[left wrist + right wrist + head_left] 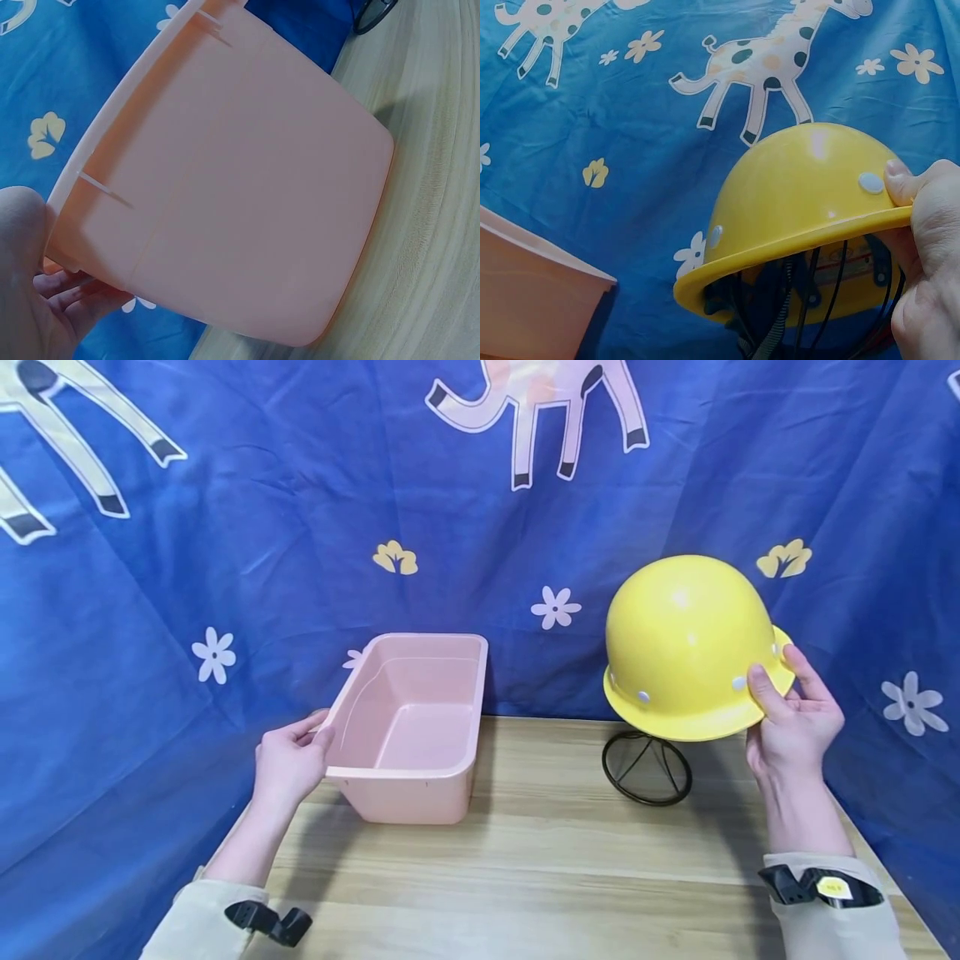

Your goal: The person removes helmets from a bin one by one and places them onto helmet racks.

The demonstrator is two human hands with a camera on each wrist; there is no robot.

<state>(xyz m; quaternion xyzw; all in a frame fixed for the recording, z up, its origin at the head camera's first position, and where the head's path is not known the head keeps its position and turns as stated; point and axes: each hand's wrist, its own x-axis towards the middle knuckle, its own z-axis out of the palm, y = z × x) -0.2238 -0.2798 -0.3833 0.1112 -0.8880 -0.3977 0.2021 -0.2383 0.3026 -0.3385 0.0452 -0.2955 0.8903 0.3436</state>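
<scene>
A yellow hard hat [686,643] is over a black wire stand [647,769] at the right of the table. My right hand [797,720] grips its brim at the right side, thumb on the outside near a white rivet. The right wrist view shows straps and the stand's thin wires under the hard hat [810,195]. My left hand [294,758] pinches the left rim of a pink plastic bin [408,795], with the thumb on the rim and the other fingers under it in the left wrist view. The bin's inside shows nothing in it.
The light wood table [525,877] runs under the bin and stand. A blue curtain [300,560] with printed giraffes and flowers hangs behind and along both sides. The stand is to the right of the bin, with a gap of table between them.
</scene>
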